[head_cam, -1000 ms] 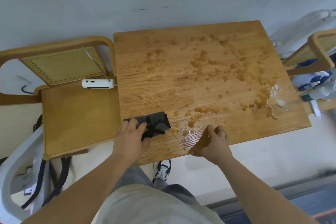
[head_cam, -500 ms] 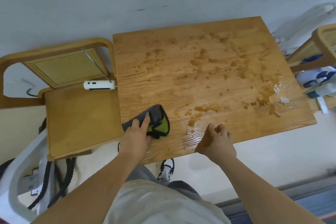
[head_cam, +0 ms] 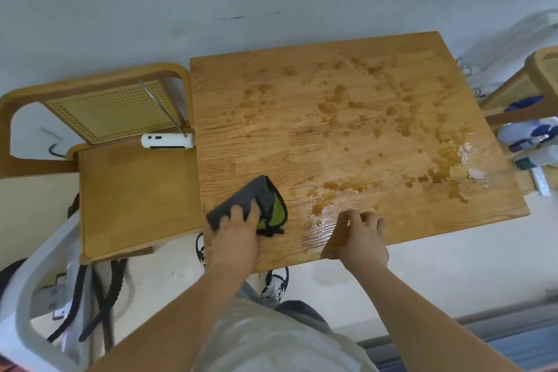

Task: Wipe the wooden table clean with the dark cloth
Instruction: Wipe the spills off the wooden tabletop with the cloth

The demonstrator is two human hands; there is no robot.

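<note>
The wooden table (head_cam: 302, 136) is spotted with brown liquid stains (head_cam: 335, 100) across its middle and right side, and a wet sheen lies near the front edge. A dark grey cloth (head_cam: 253, 196) with a green inner face lies folded at the front left of the table. My left hand (head_cam: 235, 229) presses on it with straight fingers. My right hand (head_cam: 359, 235) rests on the table's front edge, fingers loosely curled, holding nothing.
A wooden chair (head_cam: 129, 190) stands left of the table with a white device (head_cam: 167, 141) on its seat. Another chair (head_cam: 537, 84) with spray bottles (head_cam: 531, 142) is at the right. Black cables (head_cam: 99, 305) and a white frame (head_cam: 30, 281) lie on the floor at lower left.
The cloth has flipped partly over, showing its green side, and my left hand has slid it slightly away from the front edge. My right hand has stayed at the edge.
</note>
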